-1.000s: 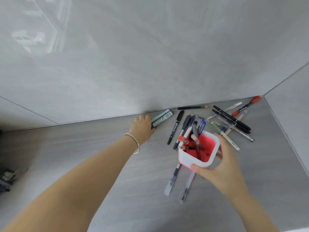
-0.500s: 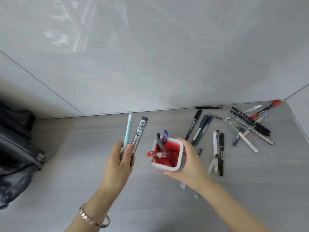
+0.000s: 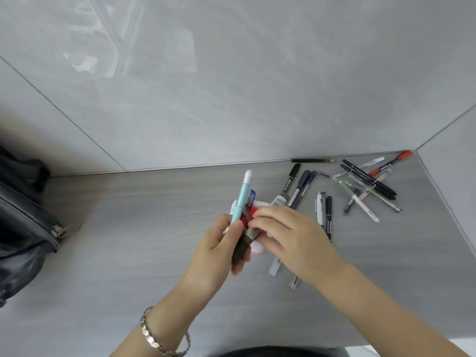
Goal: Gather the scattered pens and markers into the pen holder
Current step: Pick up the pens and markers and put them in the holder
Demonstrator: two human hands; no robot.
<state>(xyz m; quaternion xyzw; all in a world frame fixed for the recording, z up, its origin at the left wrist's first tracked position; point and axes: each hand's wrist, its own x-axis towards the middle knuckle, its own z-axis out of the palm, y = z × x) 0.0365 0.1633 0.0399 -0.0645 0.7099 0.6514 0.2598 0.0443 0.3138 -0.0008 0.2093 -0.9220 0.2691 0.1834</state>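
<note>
Mint-green pen (image 3: 239,202), red-lined white pen holder (image 3: 257,249), grey wood-grain table (image 3: 144,228).

The pen holder (image 3: 235,205) is lying almost wholly hidden behind the left hand (image 3: 215,256) and right hand (image 3: 291,235), only slivers of white rim and red inside showing. The dark marker (image 3: 244,244) in the left hand is smearing into blur at its lower end, its label unreadable. A black bag (image 3: 23,225) is running off the left edge, and two clear pens (image 3: 275,266) are lying half covered beneath the right wrist.

The left hand (image 3: 219,251) has carried its two pens over the pen holder (image 3: 235,206).
</note>
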